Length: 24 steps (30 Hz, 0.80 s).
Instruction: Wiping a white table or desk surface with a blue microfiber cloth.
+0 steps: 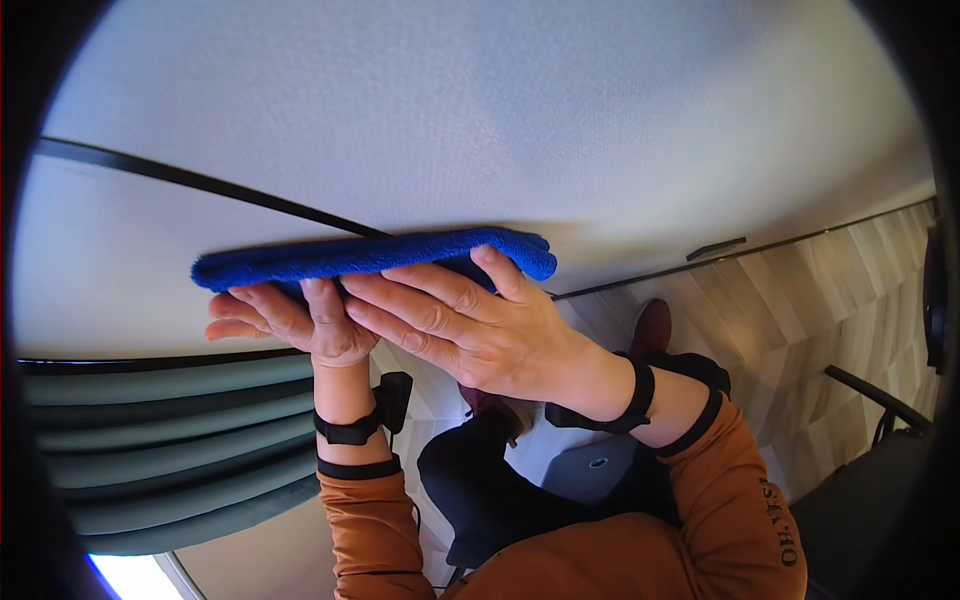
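Note:
A folded blue microfibre cloth [360, 259] lies flat against a pale, lightly textured wall [450, 112], across the lower end of a dark strip [210, 184]. Both hands bear on the cloth from below. My left hand [292, 315] has its fingers spread, some tips at the cloth's underside and others beside it. My right hand [465, 322] lies with extended fingers along the cloth, its thumb tip on the blue pile near the right end; its fingertips reach my left hand. Neither hand's fingers are closed round the cloth. Black bands circle both wrists.
A grey-green curtain [180, 450] hangs in folds at lower left, near a bright window [135, 577]. Below is a wood-patterned floor [750, 315] with my shoes on it. A black handle-like piece [716, 248] is on the wall at right. Dark furniture [862, 510] stands at lower right.

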Tool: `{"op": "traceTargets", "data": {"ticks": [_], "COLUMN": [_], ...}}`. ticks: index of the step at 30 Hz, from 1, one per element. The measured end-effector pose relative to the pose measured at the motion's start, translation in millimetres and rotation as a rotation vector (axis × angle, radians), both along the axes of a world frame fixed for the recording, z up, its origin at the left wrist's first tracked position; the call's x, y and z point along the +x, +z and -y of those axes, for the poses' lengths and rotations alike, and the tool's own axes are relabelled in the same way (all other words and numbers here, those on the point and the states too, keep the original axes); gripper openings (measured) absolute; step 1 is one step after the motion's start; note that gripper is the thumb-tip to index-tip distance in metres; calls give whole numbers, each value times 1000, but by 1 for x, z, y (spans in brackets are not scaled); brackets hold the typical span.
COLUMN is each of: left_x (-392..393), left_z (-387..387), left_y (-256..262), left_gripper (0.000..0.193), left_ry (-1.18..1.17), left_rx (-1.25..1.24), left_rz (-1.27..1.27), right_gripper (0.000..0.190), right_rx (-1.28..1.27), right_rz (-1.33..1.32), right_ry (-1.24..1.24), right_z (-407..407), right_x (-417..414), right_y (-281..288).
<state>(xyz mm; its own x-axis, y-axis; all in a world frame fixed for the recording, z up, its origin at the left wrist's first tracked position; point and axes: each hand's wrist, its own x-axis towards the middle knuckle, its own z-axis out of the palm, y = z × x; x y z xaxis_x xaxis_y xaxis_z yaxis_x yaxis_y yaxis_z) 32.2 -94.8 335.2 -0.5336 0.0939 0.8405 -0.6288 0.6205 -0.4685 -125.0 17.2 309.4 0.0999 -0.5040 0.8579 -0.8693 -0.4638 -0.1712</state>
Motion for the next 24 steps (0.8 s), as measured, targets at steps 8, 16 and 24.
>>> {"op": "traceTargets", "data": {"ticks": [8, 16, 24], "left_x": [20, -2, -30], "left_z": [3, -11, -60], "left_y": [-53, -70, -69], "left_gripper": [55, 61, 72], "left_ry": [26, 83, 206], "left_rx": [81, 200, 507], "left_rz": [-38, -150, -205], "right_gripper": [45, 41, 37], "right_rx": [104, 144, 226], "right_rz": [-88, -96, -23], "right_ry": [87, -2, 46], "right_z": [0, -8, -23], "right_x": [6, 7, -15], "right_y": [-22, -19, -19]}}
